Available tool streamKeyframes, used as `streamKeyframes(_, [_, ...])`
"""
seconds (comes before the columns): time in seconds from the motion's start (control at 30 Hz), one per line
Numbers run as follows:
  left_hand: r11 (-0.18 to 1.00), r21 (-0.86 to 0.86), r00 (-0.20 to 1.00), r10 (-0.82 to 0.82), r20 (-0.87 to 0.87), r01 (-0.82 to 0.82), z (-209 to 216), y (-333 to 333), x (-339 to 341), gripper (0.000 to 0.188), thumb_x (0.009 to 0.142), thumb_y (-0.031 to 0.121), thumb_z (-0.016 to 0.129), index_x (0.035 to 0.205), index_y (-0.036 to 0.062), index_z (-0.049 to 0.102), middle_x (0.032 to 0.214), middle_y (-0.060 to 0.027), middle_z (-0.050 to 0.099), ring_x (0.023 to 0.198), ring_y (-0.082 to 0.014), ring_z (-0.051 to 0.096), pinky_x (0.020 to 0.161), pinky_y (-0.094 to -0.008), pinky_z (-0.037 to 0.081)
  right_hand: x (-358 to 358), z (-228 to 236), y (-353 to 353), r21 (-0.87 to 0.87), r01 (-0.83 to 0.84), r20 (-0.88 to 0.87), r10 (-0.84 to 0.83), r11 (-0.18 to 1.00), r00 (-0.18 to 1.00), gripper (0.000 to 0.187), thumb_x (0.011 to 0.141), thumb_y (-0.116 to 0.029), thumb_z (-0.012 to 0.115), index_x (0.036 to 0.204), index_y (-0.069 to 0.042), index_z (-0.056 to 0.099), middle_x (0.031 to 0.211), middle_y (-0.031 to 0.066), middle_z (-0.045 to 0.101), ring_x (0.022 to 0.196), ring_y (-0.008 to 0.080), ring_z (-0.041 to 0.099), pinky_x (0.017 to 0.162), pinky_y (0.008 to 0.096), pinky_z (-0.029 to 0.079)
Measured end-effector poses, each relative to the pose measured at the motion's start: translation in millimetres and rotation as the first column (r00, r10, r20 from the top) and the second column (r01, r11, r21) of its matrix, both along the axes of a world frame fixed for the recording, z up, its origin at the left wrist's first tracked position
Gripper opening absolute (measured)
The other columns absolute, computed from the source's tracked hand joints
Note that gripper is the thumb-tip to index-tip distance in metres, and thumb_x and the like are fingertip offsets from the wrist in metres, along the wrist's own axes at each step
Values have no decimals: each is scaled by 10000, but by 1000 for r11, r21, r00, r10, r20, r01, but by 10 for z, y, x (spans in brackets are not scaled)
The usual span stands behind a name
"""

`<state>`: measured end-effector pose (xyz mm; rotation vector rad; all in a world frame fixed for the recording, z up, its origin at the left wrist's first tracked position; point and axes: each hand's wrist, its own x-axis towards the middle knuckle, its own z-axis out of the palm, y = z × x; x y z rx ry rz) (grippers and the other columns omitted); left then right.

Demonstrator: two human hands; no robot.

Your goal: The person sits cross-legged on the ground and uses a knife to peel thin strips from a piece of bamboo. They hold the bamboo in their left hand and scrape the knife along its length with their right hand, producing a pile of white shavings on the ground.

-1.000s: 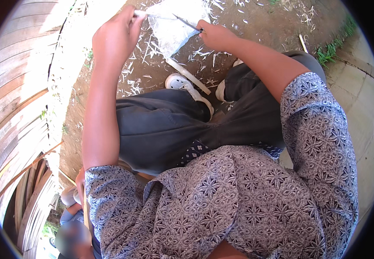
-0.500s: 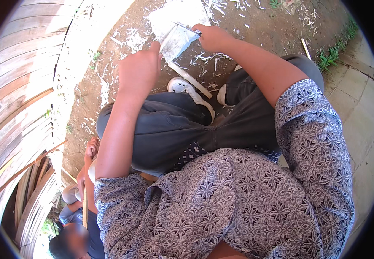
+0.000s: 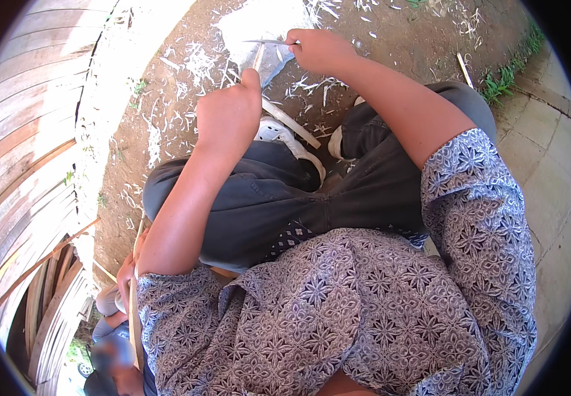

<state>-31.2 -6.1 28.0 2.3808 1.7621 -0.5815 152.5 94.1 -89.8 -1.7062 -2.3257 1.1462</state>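
Observation:
My left hand (image 3: 229, 115) is closed around a thin, pale wooden stick (image 3: 259, 58), its thumb lying along it and the far end pointing away from me. In my right hand (image 3: 318, 51) is the handle of a knife (image 3: 263, 42). The narrow blade points left and crosses the stick near its far tip; whether it touches cannot be made out. Under both lies a whitish, flat-topped stone block (image 3: 246, 23) in bright light. A longer pale wooden strip (image 3: 292, 123) slants down from the block beside my white shoe (image 3: 273, 131).
White shavings (image 3: 201, 66) litter the brown soil. A stack of planks (image 3: 28, 86) runs along the left. At lower left sits another person, whose hand (image 3: 126, 274) is by a long wooden strip (image 3: 135, 323). Paving slabs (image 3: 529, 145) lie to the right, edged with grass.
My left hand has moved right and slightly nearer with the stick. The knife has swung to nearly level, and my right hand has shifted slightly left. The other person has moved lower.

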Motion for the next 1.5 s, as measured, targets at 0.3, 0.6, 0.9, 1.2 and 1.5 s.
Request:
streamKeyframes(0.3, [998,30,996,-64,67,62,-30,-33,-22,157,838,35,651,923,44,518,660,-96,709,598,-258,743,488,-379,571,-69,-259,90,77,3,52,-7,997,999,232,974,-275,582,1181,-243,682,1053,71,738,1001,299,714,815,457,563])
streamKeyframes(0.6, [996,70,998,-50,43,47,-148,-117,-37,187,865,31,635,1005,35,511,643,-109,690,585,-304,725,484,-401,563,-165,-53,32,110,-58,148,42,992,988,186,1009,-264,531,1121,-190,659,983,138,739,971,345,718,804,503,559])
streamKeyframes(0.9, [990,96,995,-101,-9,102,-207,-113,71,98,904,74,622,931,60,529,653,-98,707,575,-251,733,472,-384,560,-174,-261,173,-19,23,67,-22,1000,998,264,961,-274,545,1158,-179,692,1087,128,738,1033,342,715,854,482,563])
streamKeyframes(1.2, [994,88,995,-76,62,71,-76,-71,89,137,868,51,635,959,31,534,660,-106,706,608,-265,745,507,-403,577,-23,-70,71,3,38,-13,-38,999,999,249,932,-251,551,1116,-198,711,1036,108,742,970,344,720,814,475,564])
streamKeyframes(1.5, [971,204,986,-142,90,122,-258,-139,3,95,871,61,642,929,27,573,602,-64,677,518,-207,701,433,-344,525,-236,-43,88,109,-23,134,8,994,991,209,1001,-264,543,1144,-171,664,1002,164,734,940,376,712,784,502,557])
